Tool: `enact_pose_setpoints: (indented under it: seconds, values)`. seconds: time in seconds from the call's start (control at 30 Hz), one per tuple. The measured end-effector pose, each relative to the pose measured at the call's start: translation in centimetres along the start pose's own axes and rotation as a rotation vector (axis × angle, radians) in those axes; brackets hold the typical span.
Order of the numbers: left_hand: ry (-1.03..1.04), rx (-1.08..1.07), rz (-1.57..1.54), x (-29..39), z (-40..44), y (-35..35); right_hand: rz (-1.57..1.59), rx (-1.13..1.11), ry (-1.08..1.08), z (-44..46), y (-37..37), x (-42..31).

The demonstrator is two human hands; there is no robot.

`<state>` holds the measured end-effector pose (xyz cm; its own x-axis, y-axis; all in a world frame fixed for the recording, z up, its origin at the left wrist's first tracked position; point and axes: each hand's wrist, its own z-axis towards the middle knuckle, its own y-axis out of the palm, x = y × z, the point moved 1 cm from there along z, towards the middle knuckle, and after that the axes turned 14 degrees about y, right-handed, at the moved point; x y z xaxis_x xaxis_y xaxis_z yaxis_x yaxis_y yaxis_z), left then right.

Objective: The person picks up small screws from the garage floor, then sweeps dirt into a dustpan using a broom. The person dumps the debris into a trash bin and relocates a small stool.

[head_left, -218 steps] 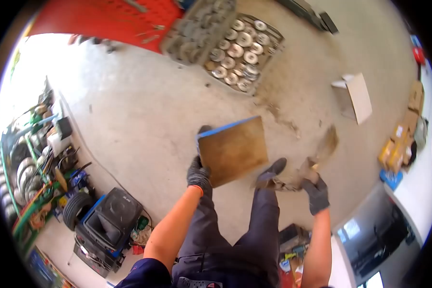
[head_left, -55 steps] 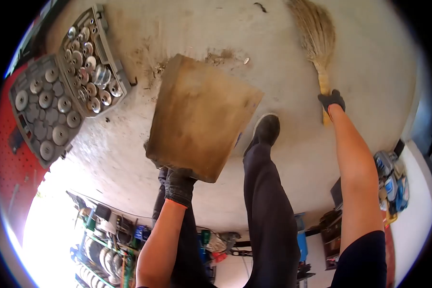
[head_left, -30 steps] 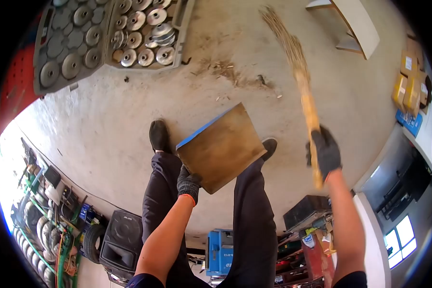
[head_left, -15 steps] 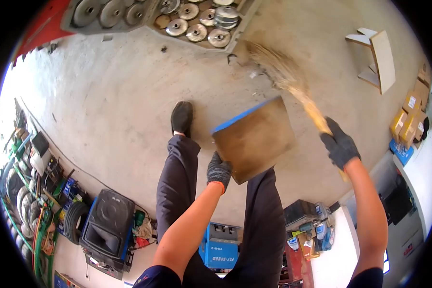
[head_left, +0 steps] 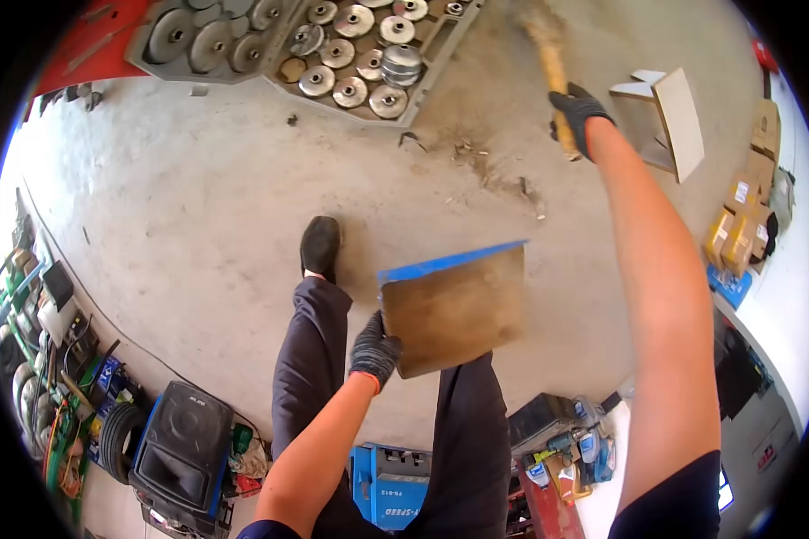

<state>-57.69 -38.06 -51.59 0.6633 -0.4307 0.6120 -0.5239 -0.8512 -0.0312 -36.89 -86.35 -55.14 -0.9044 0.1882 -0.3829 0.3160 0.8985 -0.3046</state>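
Open grey case (head_left: 427, 83) w/ metal discs (head_left: 351, 92) sits toward the far edge of the floor (head_left: 180, 207). Pale stool-like pc (head_left: 680, 121) is just to the R of your R hand (head_left: 584, 112); cardboard bxs (head_left: 743, 229) line the floor's R edge. Blk spkr (head_left: 184, 436) & tyre (head_left: 120, 440) are at its near L corner, blue box (head_left: 395, 494) at the near edge btwn your legs (head_left: 310, 346). Loose debris (head_left: 481, 166) lies btwn case & brown panel (head_left: 454, 314), L of your R hand.

Your hands are well apart. L hand (head_left: 376, 352) is clamped on the panel's L side; panel sits to its R, blue edge facing the far side, hiding part of your R leg. R hand is wrapped round the broom (head_left: 553, 70) near its handle end, bristles blurred, pointing to the far edge.
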Motion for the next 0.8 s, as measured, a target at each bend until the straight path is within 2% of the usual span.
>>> enact_pose_setpoints:
  seconds: [0.03,0.17,0.2,0.23,0.3,0.37,0.4,0.43,0.5,0.53,0.57,0.63,0.7,0.77,0.8]
  values:
    - [-0.084,0.038,-0.113,1.4,-0.5,-0.2,-0.128,-0.037,0.028,0.2,0.6,1.0]
    - [0.005,0.146,-0.207,0.3,-1.4,-1.4,-0.575,0.023,0.084,-7.7,-1.4,7.6]
    - [-0.009,0.182,-0.236,0.3,-1.6,-1.8,-0.586,0.005,0.144,-10.3,-2.5,9.0]
    - [-0.026,0.221,-0.263,0.5,-2.1,-2.3,-0.668,0.008,0.085,-11.7,-4.8,11.4]
    - [-0.018,0.290,-0.382,1.2,-3.7,-3.5,-0.553,-0.019,0.241,-19.9,-6.4,10.4]
    - [-0.052,0.355,-0.470,0.7,-5.3,-5.7,-0.492,-0.023,0.280,-25.6,-7.1,9.4]
    - [-0.069,0.419,-0.404,3.4,-6.6,-6.6,-0.501,-0.052,0.274,-27.8,-6.4,8.7]
    - [-0.068,0.439,-0.401,1.5,-7.4,-7.8,-0.486,-0.129,0.276,-29.8,-5.4,7.9]
    - [-0.068,0.481,-0.528,-4.2,-7.7,-10.9,-0.461,-0.201,0.273,-31.6,-2.6,6.8]
    - [-0.150,0.376,-0.544,-3.7,-9.0,-13.1,-0.440,-0.358,0.292,-31.7,-0.4,6.1]
    - [-0.138,0.377,-0.540,-3.2,-8.8,-14.2,-0.417,-0.515,0.305,-31.3,2.2,5.4]
    - [0.051,0.439,-0.886,-1.3,-9.3,-15.8,-0.337,-0.717,0.325,-29.9,8.5,4.6]
    - [0.014,0.440,-0.940,1.6,-10.7,-18.4,-0.245,-0.812,0.291,-26.1,16.2,7.1]
    - [0.147,0.360,-1.083,2.4,-10.4,-22.1,-0.033,-0.908,0.329,-24.0,24.2,7.5]
    - [0.126,0.351,-1.121,2.6,-10.1,-23.8,0.060,-0.910,0.340,-22.4,28.2,8.1]
